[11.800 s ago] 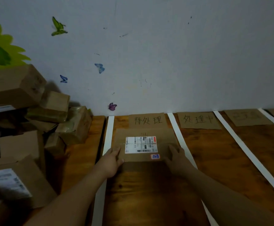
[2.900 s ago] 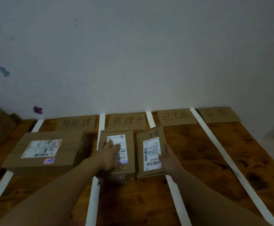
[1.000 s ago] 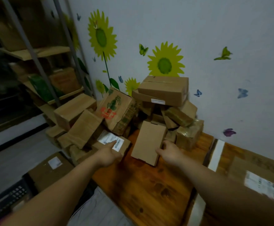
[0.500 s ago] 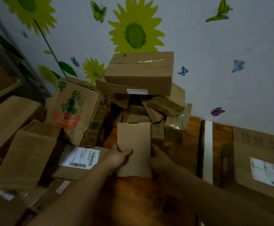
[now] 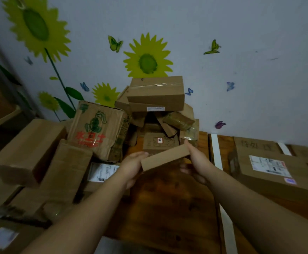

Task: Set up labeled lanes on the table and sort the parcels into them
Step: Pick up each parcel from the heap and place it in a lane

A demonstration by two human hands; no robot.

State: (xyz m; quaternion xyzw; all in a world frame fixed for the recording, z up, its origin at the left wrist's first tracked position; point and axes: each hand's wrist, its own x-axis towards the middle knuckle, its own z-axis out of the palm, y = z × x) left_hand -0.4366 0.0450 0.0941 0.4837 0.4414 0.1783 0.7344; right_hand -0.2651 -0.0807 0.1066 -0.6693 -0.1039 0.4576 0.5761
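As left hand (image 5: 132, 166) and right hand (image 5: 197, 162) clamp it, the parcel (image 5: 165, 157) — slim, brown — tilts.

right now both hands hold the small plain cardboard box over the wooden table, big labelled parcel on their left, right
No: the head view shows the big labelled cardboard parcel on their right. The left hand and right hand hold the small plain cardboard box over the wooden table.

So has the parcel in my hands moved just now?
Yes. The small parcel has tipped edge-on and come toward you, uncovering the stickered box behind it.
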